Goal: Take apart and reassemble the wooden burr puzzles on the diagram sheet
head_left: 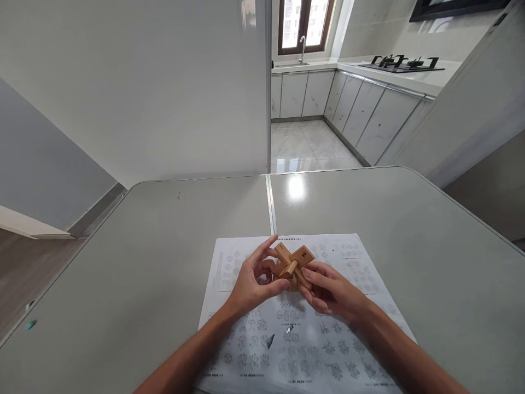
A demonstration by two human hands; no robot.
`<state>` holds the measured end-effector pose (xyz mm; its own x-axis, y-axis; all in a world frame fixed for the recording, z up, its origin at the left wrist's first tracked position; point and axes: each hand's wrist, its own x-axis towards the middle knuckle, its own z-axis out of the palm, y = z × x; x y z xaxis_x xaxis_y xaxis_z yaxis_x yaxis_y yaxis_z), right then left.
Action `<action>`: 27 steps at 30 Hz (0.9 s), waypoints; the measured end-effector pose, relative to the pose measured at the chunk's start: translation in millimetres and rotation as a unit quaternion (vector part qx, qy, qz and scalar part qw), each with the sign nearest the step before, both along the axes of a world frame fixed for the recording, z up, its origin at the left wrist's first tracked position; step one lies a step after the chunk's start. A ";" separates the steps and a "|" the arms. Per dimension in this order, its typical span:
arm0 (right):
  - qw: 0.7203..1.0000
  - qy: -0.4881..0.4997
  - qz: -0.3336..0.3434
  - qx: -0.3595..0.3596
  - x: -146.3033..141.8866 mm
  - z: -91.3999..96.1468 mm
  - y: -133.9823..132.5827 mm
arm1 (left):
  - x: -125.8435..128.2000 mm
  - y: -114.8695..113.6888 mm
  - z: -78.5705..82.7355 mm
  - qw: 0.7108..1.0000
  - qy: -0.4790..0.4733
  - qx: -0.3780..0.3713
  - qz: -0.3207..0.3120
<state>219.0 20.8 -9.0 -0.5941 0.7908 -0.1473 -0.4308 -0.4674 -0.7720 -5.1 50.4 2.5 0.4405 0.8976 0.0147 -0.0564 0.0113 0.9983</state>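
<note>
A wooden interlocking puzzle made of crossed light-brown pieces is held above a printed sheet. One piece end pointing up and right bears the number 2. My left hand grips the puzzle from the left, thumb at its lower front and fingers curled behind, partly hidden. From the right, my right hand pinches a lower right piece between thumb and fingers. Under both hands lies the large white sheet, covered with rows of small line diagrams and captions.
The sheet rests on a grey-green table with a metal seam down its middle. A small teal object lies near the left edge. Past the table stand a white panel and a kitchen with cabinets and a gas stove.
</note>
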 end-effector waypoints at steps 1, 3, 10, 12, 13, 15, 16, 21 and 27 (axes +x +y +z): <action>1.000 0.007 -0.009 -0.009 0.1 -0.4 0.2 | 0.3 0.7 -0.6 1.000 -0.008 0.000 0.010; 0.999 0.018 -0.043 -0.024 0.8 -0.1 1.1 | 1.6 1.5 -1.7 1.000 -0.014 0.005 0.020; 0.964 0.058 -0.245 -0.088 9.6 1.7 10.4 | 7.6 3.0 0.1 0.990 0.026 -0.003 0.138; 0.947 0.086 -0.292 -0.102 14.1 -0.9 14.0 | 8.0 2.9 0.9 0.987 0.050 -0.018 0.153; 0.938 0.103 -0.312 -0.107 16.5 -2.6 15.7 | 7.9 2.8 1.1 0.986 0.061 -0.025 0.152; 0.924 0.129 -0.343 -0.109 21.5 -6.2 19.0 | 7.6 2.3 0.9 0.986 0.076 -0.032 0.143; 0.920 0.133 -0.353 -0.106 23.7 -7.9 20.4 | 7.5 2.1 0.4 0.987 0.082 -0.033 0.137; 0.919 0.108 -0.372 -0.077 29.8 -13.9 24.5 | 7.1 2.7 -2.5 0.988 0.095 -0.040 0.114; 0.921 0.073 -0.381 -0.047 29.6 -17.5 25.4 | 7.9 3.9 -2.0 0.987 0.111 -0.037 0.112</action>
<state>248.6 46.2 -26.5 0.1080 0.9740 -0.1991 -0.7571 -0.0492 -0.6515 2.8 54.3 0.6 0.2152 0.9682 -0.1278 0.1534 0.0957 0.9835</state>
